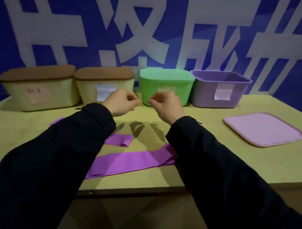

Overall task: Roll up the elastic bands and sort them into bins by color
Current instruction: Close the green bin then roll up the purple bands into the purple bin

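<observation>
A blue wall with large white characters [142, 26] fills the background behind a pale wooden table [231, 162]. Along the table's far edge stand four bins: two cream bins with brown lids [39, 89] [104, 84], a lidded green bin [165, 85], and an uncovered purple bin [219, 90] at the right end. A pink lid [263, 129] lies flat, well apart to the right. A purple elastic band [130, 159] lies unrolled on the table near its front edge, partly hidden under both dark sleeves. The left hand [120, 102] and right hand [166, 106] are raised above the band, in front of the green bin, fingers curled with thumb and fingertips pinched together; whether they hold anything cannot be told.
</observation>
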`<state>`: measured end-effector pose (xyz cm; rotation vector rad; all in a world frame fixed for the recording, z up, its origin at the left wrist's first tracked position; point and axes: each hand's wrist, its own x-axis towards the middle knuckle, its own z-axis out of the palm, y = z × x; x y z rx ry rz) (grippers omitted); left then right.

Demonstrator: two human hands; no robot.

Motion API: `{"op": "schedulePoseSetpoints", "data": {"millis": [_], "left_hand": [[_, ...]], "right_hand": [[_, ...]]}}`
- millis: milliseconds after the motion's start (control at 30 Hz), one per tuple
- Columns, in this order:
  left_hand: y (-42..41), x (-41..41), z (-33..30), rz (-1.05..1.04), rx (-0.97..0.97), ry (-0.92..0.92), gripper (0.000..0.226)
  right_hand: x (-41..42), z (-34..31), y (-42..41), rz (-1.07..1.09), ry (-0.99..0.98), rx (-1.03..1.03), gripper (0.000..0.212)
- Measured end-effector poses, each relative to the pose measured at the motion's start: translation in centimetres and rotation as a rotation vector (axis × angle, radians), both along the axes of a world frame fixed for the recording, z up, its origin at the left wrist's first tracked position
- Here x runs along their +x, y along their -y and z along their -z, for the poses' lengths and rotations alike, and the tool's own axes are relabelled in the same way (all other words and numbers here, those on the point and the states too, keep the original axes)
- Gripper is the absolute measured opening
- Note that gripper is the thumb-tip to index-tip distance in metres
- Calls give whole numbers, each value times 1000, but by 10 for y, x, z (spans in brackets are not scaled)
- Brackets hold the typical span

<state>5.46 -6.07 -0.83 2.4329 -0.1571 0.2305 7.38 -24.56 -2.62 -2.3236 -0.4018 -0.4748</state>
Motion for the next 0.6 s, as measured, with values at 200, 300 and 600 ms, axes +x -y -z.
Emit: {"op": "schedulePoseSetpoints", "data": {"millis": [200, 300, 600], "left_hand": [[-126, -34, 28, -480, 209, -96, 21], [-165, -51, 48, -679, 326, -275, 31], [-165, -57, 57, -654, -79, 84, 12]], "right_hand": [[-17, 8, -55, -188, -55, -98, 12], [-26, 14, -74, -250, -62, -108, 12], [-37, 14, -77, -282, -103, -82, 14]]}}
